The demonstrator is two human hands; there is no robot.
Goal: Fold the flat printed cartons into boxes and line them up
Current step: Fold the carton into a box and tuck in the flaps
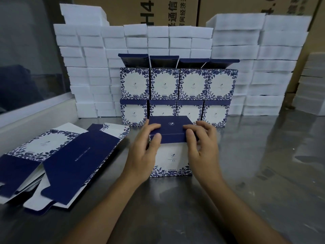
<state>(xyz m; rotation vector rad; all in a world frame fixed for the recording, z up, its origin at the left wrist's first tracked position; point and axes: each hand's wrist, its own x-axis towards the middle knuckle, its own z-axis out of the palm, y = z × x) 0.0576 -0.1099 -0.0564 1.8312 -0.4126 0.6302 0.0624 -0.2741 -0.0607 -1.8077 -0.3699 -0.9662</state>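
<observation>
A folded blue-and-white floral box [171, 159] stands on the steel table in front of me, its dark blue lid flap bent down over the top. My left hand [144, 152] grips the box's left top corner, thumb on the front edge of the lid. On the right top corner my right hand [202, 147] holds the lid the same way. Behind it, finished boxes [177, 95] stand in two stacked rows, the upper row with lids open. A pile of flat printed cartons [58, 159] lies at the left.
Stacks of white foam blocks [246, 67] wall the back of the table, with brown shipping cartons [175, 9] behind them. A glass partition [29, 55] runs along the left. The steel tabletop [263, 164] stretches to the right.
</observation>
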